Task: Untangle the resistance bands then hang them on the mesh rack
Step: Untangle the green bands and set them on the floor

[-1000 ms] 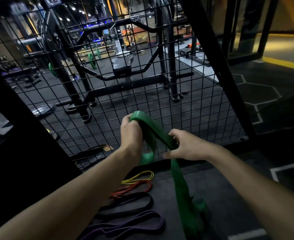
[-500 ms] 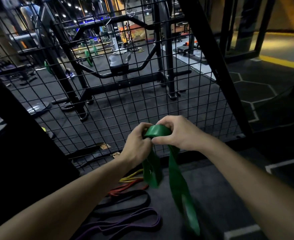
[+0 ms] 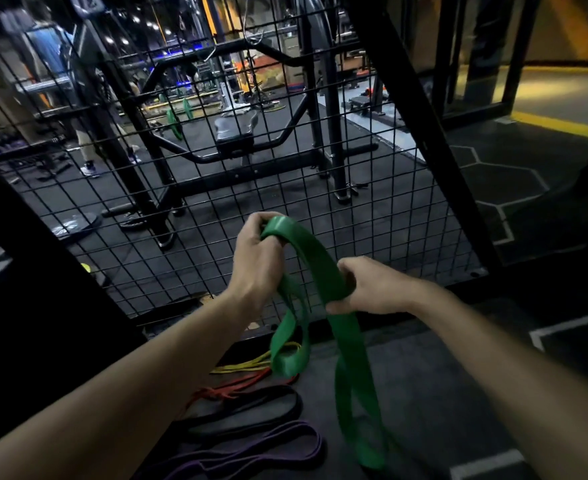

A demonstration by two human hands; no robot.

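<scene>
Fingers of the left hand (image 3: 256, 258) were pinched shut on the top bend of the green band (image 3: 315, 268), and those of the right hand (image 3: 372, 289) were curled closed round the same strap a little lower, just in front of the mesh rack (image 3: 372, 188). From there the band drooped in a short loop and a longer one reaching almost to the floor. It looked soft, flat and light — probably grippy rather than slick, and apt to twist. Holding it by the flat faces near the top bend seemed the sensible grip. Yellow, red, black and purple bands (image 3: 251, 452) lay on the floor below — not yet hung.
</scene>
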